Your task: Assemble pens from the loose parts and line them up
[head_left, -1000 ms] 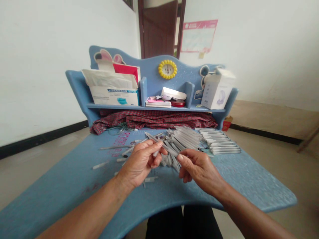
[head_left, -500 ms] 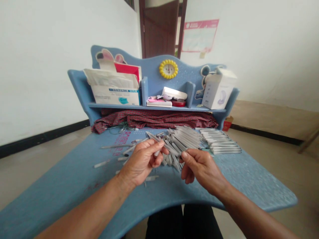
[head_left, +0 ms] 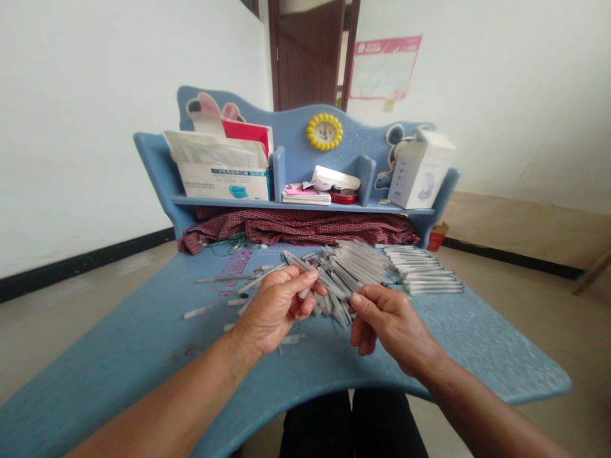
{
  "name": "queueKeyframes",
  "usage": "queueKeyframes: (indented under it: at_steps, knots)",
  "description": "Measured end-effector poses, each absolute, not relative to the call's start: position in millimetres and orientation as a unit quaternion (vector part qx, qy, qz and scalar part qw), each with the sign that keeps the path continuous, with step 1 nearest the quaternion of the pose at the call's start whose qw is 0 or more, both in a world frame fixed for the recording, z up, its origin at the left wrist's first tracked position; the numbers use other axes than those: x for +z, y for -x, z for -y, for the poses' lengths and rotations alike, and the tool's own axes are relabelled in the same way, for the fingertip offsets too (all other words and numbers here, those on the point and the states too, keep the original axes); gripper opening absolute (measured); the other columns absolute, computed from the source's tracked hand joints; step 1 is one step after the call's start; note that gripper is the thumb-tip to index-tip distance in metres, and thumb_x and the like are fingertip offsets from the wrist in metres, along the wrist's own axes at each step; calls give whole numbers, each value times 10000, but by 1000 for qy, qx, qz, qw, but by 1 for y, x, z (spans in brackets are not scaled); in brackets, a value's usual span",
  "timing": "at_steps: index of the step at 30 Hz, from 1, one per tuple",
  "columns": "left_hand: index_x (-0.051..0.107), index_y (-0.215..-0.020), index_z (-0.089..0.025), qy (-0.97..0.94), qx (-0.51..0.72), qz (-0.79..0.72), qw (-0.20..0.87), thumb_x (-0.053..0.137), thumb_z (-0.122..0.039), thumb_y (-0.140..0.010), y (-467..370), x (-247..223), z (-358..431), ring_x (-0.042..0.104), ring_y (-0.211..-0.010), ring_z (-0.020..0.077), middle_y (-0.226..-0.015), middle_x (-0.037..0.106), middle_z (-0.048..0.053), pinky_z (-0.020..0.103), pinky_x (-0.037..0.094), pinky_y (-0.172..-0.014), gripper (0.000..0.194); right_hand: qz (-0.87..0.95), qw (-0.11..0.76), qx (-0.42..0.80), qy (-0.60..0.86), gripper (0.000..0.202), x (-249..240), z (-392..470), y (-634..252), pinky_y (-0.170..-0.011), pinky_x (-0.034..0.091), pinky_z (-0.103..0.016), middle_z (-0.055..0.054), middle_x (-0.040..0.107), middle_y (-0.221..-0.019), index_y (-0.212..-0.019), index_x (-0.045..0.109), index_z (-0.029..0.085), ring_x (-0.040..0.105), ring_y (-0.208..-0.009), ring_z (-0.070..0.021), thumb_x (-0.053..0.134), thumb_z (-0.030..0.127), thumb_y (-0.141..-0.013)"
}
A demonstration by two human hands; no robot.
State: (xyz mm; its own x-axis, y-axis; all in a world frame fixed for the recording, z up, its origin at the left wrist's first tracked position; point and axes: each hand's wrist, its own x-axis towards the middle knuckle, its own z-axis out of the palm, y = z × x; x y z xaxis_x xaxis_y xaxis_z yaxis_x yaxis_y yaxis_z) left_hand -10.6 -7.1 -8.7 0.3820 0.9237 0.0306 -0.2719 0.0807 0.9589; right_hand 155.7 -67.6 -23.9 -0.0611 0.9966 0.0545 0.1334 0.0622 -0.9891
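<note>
My left hand (head_left: 281,302) is closed around a translucent pen (head_left: 298,263), which slants from upper left to lower right; a whitish piece, perhaps a cap, shows under its fingers. My right hand (head_left: 389,321) pinches the lower right end of the same pen. Both hands hover over the blue desk (head_left: 487,356). Behind them lies a heap of pens (head_left: 356,264). To its right, several finished-looking pens lie side by side in a row (head_left: 427,272). Loose caps and tubes (head_left: 195,312) are scattered left of and below my left hand.
A blue shelf (head_left: 224,202) along the back holds a mask box (head_left: 224,183), small items and a white box (head_left: 422,170). Red checked cloth (head_left: 296,228) lies beneath it. A yellow clock (head_left: 324,132) is on its back panel.
The view has shifted very slightly. Both hands keep nearly the same pose, with the pen still held between them.
</note>
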Motion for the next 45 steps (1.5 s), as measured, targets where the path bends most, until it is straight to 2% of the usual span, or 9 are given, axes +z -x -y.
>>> queueKeyframes:
  at_steps: [4,7,16,19,24,28,34,40,45]
  knots:
    - [561,-715,-111,-505,454,-323,660,601,-208,-770,10,-9,8,422,-361,26,-651,627,30,158,276,-364,118,554,468,472,501,384,-23,69,-155,-357,395,-187,27,584,-452,-764,496,168,493,-335,-89,565,545,-776]
    - [559,-709,-112,-504,451,-324,662,617,-222,-761,11,-9,8,425,-363,26,-650,630,34,160,279,-367,134,548,476,476,496,386,-23,70,-154,-362,399,-191,24,586,-448,-724,487,171,494,-334,-90,603,539,-746]
    - [580,-777,-124,-514,444,-302,669,654,-245,-736,11,-8,9,455,-373,45,-643,647,34,166,284,-373,148,444,456,662,397,370,-24,72,-155,-314,341,-173,-18,617,-428,-727,525,150,487,-274,-101,572,513,-777]
    - [575,-779,-122,-516,445,-303,666,642,-238,-750,11,-9,9,449,-368,42,-641,643,30,165,285,-375,136,450,459,646,412,379,-26,73,-156,-316,350,-172,-15,618,-433,-758,522,151,487,-278,-99,576,525,-775]
    - [571,-766,-113,-521,443,-304,664,617,-233,-777,12,-10,7,437,-364,33,-645,640,32,160,283,-372,128,483,503,559,449,385,-30,73,-153,-321,350,-166,15,612,-435,-769,475,178,483,-291,-94,692,485,-688]
    - [575,-764,-113,-521,441,-304,664,619,-228,-774,11,-10,8,439,-363,31,-647,642,33,158,279,-369,123,488,490,569,445,350,-29,74,-151,-334,358,-164,-1,613,-437,-694,497,162,491,-301,-86,624,482,-755]
    - [577,-790,-118,-526,433,-299,668,628,-230,-767,11,-10,9,462,-375,39,-648,650,29,155,299,-374,126,431,475,666,379,305,-32,74,-154,-310,362,-158,-33,630,-438,-722,552,139,502,-281,-101,549,428,-821]
    - [575,-794,-121,-535,429,-277,673,645,-230,-747,13,-10,9,470,-380,37,-651,661,24,153,316,-386,138,377,470,738,303,292,-42,71,-157,-266,337,-160,-49,618,-400,-683,552,138,504,-252,-130,519,385,-835]
    - [576,-804,-122,-545,424,-271,671,645,-238,-749,13,-10,8,476,-387,38,-662,665,25,151,315,-388,146,370,474,738,306,317,-44,73,-156,-264,340,-163,-47,616,-399,-710,560,134,497,-247,-129,523,421,-841]
